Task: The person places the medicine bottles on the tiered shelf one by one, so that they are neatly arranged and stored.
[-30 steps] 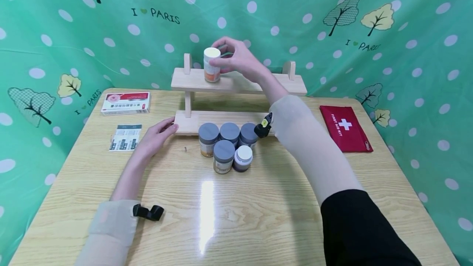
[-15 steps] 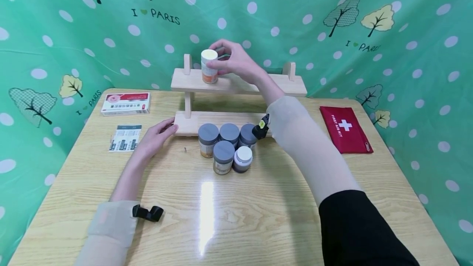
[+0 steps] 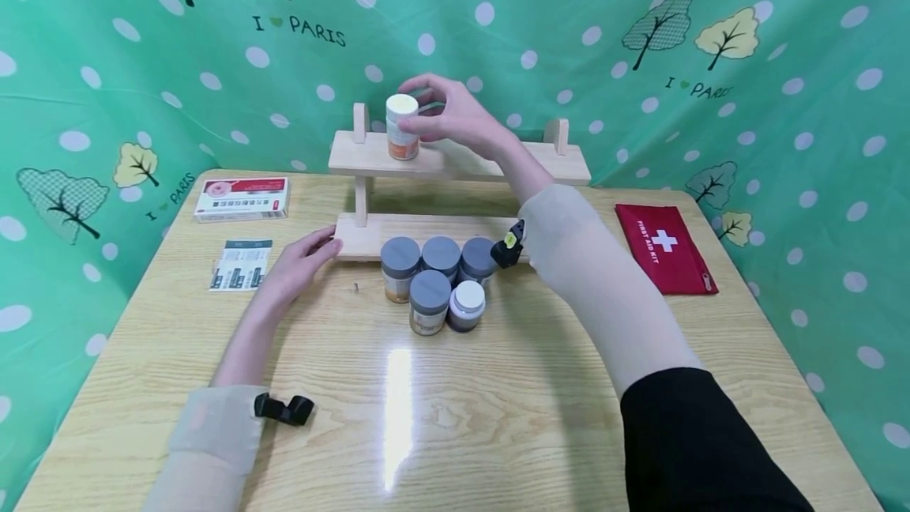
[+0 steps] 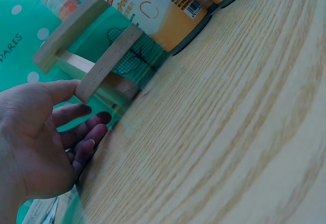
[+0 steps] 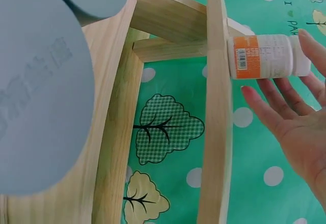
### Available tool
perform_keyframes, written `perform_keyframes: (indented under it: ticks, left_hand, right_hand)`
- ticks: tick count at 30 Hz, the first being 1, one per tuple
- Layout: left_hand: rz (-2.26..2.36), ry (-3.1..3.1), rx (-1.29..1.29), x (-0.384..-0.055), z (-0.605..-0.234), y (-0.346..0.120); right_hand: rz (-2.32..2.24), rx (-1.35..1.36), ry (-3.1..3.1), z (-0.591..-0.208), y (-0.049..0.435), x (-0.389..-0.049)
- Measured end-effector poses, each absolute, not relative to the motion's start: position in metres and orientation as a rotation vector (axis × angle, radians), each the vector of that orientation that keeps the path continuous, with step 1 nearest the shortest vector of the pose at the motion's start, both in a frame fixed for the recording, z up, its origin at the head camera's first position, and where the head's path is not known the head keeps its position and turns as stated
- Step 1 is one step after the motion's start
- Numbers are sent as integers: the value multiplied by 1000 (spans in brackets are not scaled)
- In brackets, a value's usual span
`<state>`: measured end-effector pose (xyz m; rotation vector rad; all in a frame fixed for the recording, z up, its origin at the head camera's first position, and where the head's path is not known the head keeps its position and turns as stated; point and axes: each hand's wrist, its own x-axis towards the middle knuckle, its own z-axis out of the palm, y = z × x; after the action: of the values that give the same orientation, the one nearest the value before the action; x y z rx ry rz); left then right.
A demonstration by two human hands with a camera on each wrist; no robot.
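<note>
My right hand point(image 3: 462, 117) holds a white pill bottle point(image 3: 402, 133) with an orange band, its thumb and fingers around the bottle's side. The bottle stands upright at the left part of the wooden rack's upper shelf point(image 3: 462, 160); in the right wrist view the base of the bottle point(image 5: 267, 56) meets the shelf board point(image 5: 218, 107). My left hand point(image 3: 297, 269) touches the left end of the lower shelf point(image 3: 359, 239). In the left wrist view, the left hand's point(image 4: 41, 137) fingers are loosely bent, with one digit at the board's end point(image 4: 84, 89).
Several grey-lidded jars point(image 3: 430, 295) and a small white-capped bottle point(image 3: 467, 306) stand close together before the rack. At left lie a red-and-white medicine box point(image 3: 242, 200) and a printed packet point(image 3: 242, 265). A red first aid pouch point(image 3: 664, 247) lies at right.
My right hand and the pill bottle have shifted slightly left along the upper shelf, then stayed almost still. My left hand keeps its place at the lower shelf.
</note>
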<state>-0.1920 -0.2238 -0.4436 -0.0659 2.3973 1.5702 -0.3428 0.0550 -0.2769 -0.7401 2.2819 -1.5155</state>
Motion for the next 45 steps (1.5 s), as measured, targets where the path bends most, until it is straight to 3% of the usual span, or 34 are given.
perform_keyframes:
  ticks: [20,45]
  left_hand:
    - [1562,2398,-71,-190,-442,-225]
    - [1540,2409,-65,-191,-441,-223]
  right_hand:
    - [-1716,-862,2364,-280,101,-307]
    - [-2088,-985,2295,-324,151,-213]
